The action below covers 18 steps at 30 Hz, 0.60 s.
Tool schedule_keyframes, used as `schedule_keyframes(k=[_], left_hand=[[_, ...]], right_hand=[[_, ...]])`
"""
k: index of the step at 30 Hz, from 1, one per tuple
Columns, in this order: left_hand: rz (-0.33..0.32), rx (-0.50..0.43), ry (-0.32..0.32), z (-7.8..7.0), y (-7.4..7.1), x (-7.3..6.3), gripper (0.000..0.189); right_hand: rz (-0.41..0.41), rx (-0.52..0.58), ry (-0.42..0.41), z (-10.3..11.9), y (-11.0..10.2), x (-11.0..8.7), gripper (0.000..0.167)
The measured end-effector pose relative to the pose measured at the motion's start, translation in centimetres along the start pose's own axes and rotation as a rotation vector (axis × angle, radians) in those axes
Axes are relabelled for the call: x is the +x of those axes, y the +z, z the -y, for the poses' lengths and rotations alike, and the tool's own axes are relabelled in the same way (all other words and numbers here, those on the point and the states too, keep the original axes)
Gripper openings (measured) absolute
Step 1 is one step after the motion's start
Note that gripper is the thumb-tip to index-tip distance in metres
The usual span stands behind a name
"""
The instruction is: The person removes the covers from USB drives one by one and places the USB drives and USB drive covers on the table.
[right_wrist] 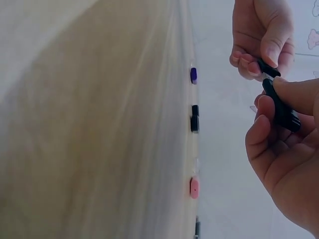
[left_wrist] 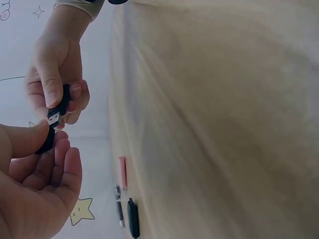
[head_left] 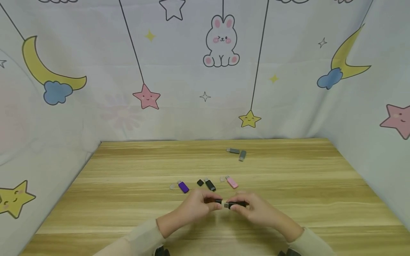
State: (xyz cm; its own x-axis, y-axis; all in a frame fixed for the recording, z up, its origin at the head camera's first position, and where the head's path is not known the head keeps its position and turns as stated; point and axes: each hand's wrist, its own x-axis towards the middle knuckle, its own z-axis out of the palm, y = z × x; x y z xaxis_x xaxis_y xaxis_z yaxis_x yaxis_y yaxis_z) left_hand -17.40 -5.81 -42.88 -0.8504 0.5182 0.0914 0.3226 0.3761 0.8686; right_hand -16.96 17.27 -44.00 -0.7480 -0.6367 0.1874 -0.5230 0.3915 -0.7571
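Between thumb and fingers, the left hand (head_left: 197, 206) pinches a small black cap (head_left: 218, 201). The right hand (head_left: 258, 209) grips a black USB flash drive (head_left: 237, 204), its metal plug bare and pointing left toward the cap. A narrow gap separates plug and cap in the head view. In the left wrist view the metal plug (left_wrist: 54, 118) shows just beside the cap (left_wrist: 47, 141). Seen from the right wrist, the drive's body (right_wrist: 283, 110) lies along the curled fingers, with the cap (right_wrist: 269, 68) close to its tip.
Beyond the hands lie a purple drive (head_left: 183, 187) with a clear cap (head_left: 172, 187), a black drive (head_left: 210, 184) with a black cap (head_left: 200, 182), and a pink drive (head_left: 232, 182) with a clear cap (head_left: 222, 179). Two grey drives (head_left: 242, 155) lie farther back on the wooden table (head_left: 134, 167).
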Motion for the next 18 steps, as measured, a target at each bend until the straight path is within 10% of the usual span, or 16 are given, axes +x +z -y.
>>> schedule_keyframes(k=[18], left_hand=[[-0.094, 0.020, 0.013, -2.1, -1.8, 2.4, 0.017]], right_hand=[[-0.236, -0.088, 0.028, -0.8, -3.8, 0.4, 0.015]])
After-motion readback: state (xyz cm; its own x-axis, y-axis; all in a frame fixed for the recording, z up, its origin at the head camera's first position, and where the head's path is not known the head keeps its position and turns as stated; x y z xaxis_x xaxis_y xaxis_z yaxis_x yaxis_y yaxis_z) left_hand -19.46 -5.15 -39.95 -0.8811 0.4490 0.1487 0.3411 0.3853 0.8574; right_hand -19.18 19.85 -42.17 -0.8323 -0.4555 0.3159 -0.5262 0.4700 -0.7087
